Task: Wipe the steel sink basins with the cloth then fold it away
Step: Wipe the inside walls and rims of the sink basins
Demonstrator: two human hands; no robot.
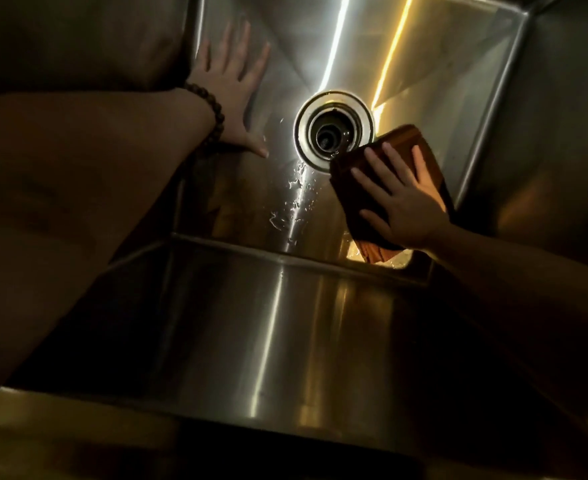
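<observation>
The brown cloth [394,188] lies folded, pressed flat under the right hand's [403,199] spread fingers, at four o'clock from the drain [334,131]. The left hand [232,88], fingers splayed and empty, braces on the basin floor [424,81]. Dim light hides the cloth's weave.

Your right hand [403,199] covers the middle of the cloth [372,174], so you see only its edges. Your left forearm hides the sink's [476,98] left wall. The picture's upper edge cuts off the far wall. Deep shadow swallows the near rim. Inside the drain [330,135], the parts are too dark to tell.
</observation>
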